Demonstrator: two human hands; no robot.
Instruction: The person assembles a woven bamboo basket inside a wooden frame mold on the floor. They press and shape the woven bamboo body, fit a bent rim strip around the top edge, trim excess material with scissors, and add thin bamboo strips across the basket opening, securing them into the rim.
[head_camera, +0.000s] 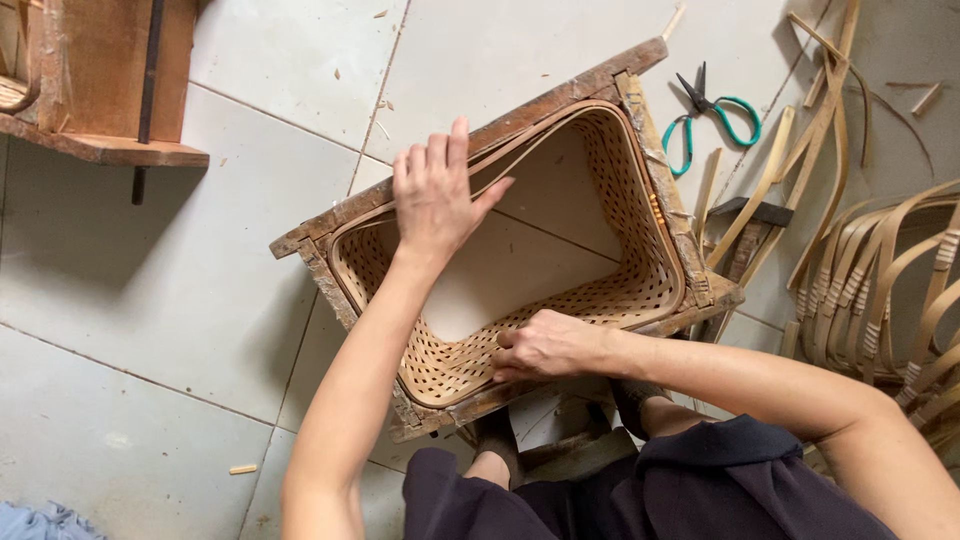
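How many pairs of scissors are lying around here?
1. The scissors, with green handles, lie on the tiled floor past the far right corner of the wooden frame, beside the loose bamboo strips. Others could be hidden under the strips.

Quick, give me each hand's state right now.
Left hand: fingers spread, pressing the bamboo rim strip on the far edge.
Right hand: loosely curled, resting on the woven basket near wall; grip unclear.

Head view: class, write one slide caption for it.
Left hand presses the far rim and right hand the near rim of a tan perforated woven basket in a rectangular wooden frame.
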